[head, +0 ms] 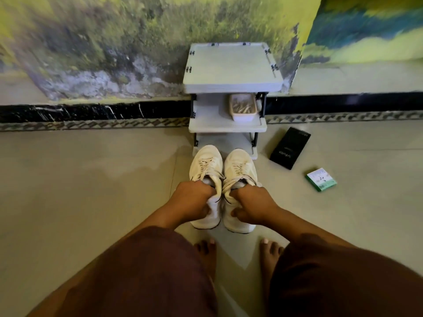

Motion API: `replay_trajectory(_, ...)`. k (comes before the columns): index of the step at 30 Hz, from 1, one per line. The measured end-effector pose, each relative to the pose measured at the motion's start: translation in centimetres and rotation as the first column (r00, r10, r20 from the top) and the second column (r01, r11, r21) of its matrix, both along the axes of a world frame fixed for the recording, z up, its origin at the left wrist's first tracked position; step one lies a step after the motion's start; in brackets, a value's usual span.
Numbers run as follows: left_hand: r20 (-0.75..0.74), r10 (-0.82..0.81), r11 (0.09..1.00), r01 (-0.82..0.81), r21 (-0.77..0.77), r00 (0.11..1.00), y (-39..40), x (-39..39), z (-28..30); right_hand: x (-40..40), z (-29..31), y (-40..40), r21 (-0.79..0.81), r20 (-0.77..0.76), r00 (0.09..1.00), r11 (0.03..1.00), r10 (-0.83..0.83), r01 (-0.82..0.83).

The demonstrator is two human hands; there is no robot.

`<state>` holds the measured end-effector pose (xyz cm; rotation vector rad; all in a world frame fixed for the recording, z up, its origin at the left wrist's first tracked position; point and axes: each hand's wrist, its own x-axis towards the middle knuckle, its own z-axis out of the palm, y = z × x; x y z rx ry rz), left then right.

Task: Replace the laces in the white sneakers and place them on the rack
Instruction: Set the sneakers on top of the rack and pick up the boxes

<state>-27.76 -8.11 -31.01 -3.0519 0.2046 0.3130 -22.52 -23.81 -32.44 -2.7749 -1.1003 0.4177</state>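
Two white sneakers sat side by side on the floor, toes just before the rack's (pixel 227 128) bottom shelf. Left hand (pixel 191 201) curled round the collar of the left sneaker (pixel 207 165), fingers tucked inside; right hand (pixel 254 205) gripped the right sneaker (pixel 240 168) the same way. That heel grip likely let both shoes lift together and slide toe-first onto a shelf. Laces looked threaded. A tub (pixel 243 108) occupied the middle shelf's right end.
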Motion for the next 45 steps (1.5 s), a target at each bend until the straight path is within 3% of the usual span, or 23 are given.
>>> replay_trajectory(11, 0.171, 0.018, 0.990, 0.006, -0.139, 0.985, 0.2, -0.5, 16.7, -0.9, 16.3, -1.8, 0.135, 0.176, 0.981, 0.989, -0.084, 0.060)
replay_trajectory(19, 0.267, 0.045, 0.985, 0.001, -0.173, 0.963, 2.1, 6.5, 24.1, 6.4, 23.9, 0.3, 0.263, 0.292, 0.944, 0.962, -0.157, 0.079)
replay_trajectory(25, 0.268, 0.091, 0.977, -0.033, -0.213, 0.959, 4.1, 15.1, 24.4, 14.2, 25.1, 3.2, 0.225, 0.288, 0.941, 0.968, -0.178, 0.115)
replay_trajectory(33, 0.248, 0.149, 0.974, -0.097, -0.207, 0.957, 6.6, 24.3, 19.9, 23.2, 21.9, 7.0, 0.127, 0.297, 0.946, 0.987, -0.131, 0.097)
replay_trajectory(41, 0.239, 0.158, 0.977, -0.117, -0.177, 0.958, 7.4, 26.1, 19.4, 25.4, 21.6, 8.0, 0.031, 0.229, 0.970, 0.996, -0.086, 0.081)
replay_trajectory(45, 0.250, 0.169, 0.966, -0.110, -0.233, 0.953, 6.9, 24.9, 19.4, 24.5, 21.8, 6.9, 0.090, 0.210, 0.974, 0.994, -0.084, 0.067)
